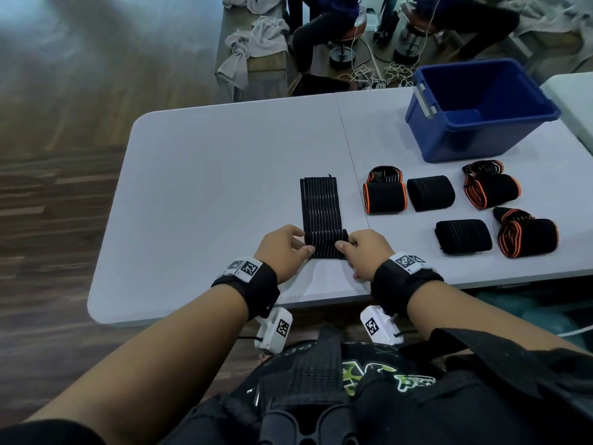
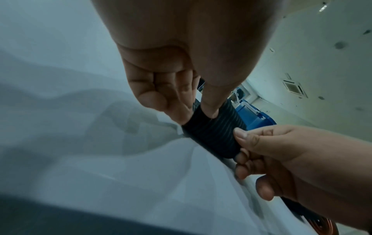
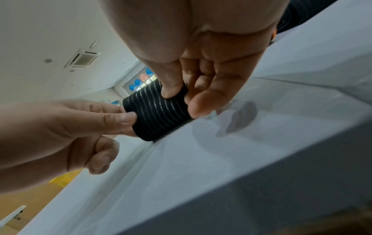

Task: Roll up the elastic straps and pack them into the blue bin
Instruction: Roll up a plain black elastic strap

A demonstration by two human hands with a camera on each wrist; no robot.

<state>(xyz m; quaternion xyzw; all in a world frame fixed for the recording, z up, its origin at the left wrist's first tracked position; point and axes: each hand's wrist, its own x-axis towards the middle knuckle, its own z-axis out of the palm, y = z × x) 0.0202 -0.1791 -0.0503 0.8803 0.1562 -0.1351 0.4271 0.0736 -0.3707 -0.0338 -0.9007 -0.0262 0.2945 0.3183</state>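
A black elastic strap (image 1: 320,203) with thin white lines lies flat on the white table (image 1: 208,187), its near end wound into a small roll (image 1: 325,244). My left hand (image 1: 285,248) pinches the roll's left end (image 2: 201,122) between thumb and fingers. My right hand (image 1: 362,252) pinches the right end (image 3: 175,97). The roll (image 3: 155,116) sits just above the tabletop. The blue bin (image 1: 481,107) stands at the far right, and nothing shows inside it.
Several straps lie right of my hands: black rolls (image 1: 431,192) (image 1: 463,235) and loosely wound orange-edged ones (image 1: 384,192) (image 1: 491,186) (image 1: 526,234). The table's front edge (image 1: 224,316) is close to my wrists. People on stools and towels are beyond the table.
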